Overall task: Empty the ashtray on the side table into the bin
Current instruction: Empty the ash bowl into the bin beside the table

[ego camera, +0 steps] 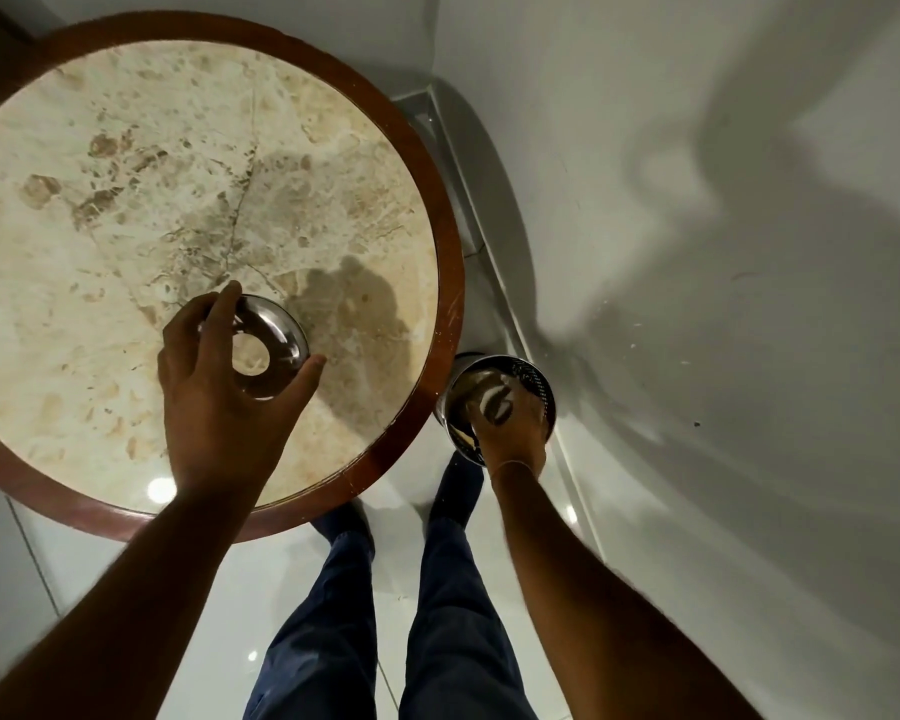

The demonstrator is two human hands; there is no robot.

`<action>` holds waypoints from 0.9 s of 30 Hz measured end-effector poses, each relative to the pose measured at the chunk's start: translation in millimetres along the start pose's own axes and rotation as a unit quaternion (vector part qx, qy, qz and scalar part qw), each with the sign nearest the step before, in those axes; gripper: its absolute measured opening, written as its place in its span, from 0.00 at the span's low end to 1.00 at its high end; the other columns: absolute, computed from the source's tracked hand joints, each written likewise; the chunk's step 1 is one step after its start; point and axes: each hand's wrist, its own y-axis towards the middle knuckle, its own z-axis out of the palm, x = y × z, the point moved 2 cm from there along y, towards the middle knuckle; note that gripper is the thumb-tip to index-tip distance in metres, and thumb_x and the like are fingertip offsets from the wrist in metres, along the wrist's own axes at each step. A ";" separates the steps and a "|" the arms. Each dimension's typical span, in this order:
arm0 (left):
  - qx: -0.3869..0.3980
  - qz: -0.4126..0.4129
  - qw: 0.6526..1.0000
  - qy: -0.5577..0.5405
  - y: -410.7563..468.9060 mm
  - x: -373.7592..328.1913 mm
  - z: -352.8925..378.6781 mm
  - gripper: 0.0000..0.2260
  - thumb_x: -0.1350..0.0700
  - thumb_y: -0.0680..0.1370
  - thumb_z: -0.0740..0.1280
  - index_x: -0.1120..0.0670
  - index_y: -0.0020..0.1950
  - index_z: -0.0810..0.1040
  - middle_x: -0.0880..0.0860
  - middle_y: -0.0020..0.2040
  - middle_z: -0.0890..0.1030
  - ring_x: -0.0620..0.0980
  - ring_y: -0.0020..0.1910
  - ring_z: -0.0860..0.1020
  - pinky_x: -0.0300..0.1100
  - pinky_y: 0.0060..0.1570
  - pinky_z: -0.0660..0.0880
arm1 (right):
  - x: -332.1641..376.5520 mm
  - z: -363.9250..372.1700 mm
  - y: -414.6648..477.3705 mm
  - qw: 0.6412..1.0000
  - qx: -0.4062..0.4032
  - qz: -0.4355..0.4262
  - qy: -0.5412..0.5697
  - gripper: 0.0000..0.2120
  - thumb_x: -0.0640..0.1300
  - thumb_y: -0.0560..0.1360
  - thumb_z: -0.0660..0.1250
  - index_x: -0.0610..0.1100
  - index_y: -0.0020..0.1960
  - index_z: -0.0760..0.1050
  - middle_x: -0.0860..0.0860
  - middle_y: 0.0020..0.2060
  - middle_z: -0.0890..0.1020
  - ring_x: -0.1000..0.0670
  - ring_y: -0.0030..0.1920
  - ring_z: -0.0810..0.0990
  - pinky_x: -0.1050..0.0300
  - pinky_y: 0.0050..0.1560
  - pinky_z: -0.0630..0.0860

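- I see the ashtray lid (268,350), a shiny metal ring with a round hole in its middle, lying flat on the side table (126,210) near the table's front right part.
- The left hand (219,387) arches over it: the fingertips (230,293) touch the far rim, the thumb tip sits at the near right rim, so the ring lies between them.
- The ring is round, so I can name no long axis; its hole faces up at the camera (marble shows through it).
- The left fingers are spread wide around the rim; I cannot tell whether they press it or merely touch.
- The right hand (510,423) is over the mouth of the bin (536,379), a small perforated metal cylinder standing on the pale floor (281,589) just beside the table's edge.
- The right fingers curl around a metal piece (494,400), probably the ashtray bowl, held tilted over the bin; its outline is blurred.
- Below, I see the legs in blue trousers (333,615) standing close to the table.
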 end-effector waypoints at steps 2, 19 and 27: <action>-0.001 -0.002 1.000 0.001 -0.2 -0.3 -0.6 0.42 0.47 0.73 0.82 0.53 0.82 0.69 0.58 0.78 0.71 0.61 0.77 0.71 0.65 0.65 0.79 | -2.1 -0.4 0.3 1.000 -0.012 0.017 -0.009 0.40 0.59 0.76 0.75 0.53 0.82 0.63 0.47 0.81 0.67 0.40 0.79 0.67 0.34 0.70 0.77; 0.001 -0.003 1.000 0.001 0.4 2.4 -2.5 0.41 0.47 0.74 0.81 0.53 0.83 0.68 0.58 0.78 0.71 0.60 0.77 0.71 0.64 0.64 0.79 | -0.3 9.2 1.6 1.000 -0.003 -0.011 -0.007 0.38 0.59 0.75 0.76 0.53 0.81 0.66 0.47 0.80 0.70 0.40 0.78 0.69 0.34 0.70 0.77; 0.028 -0.036 0.999 -0.005 0.9 -5.0 -11.6 0.43 0.45 0.73 0.81 0.53 0.84 0.67 0.57 0.79 0.71 0.61 0.77 0.72 0.62 0.69 0.78 | 4.0 -17.5 -11.7 0.963 -0.050 0.093 0.249 0.22 0.59 0.76 0.74 0.55 0.68 0.80 0.49 0.65 0.84 0.42 0.66 0.81 0.49 0.58 0.81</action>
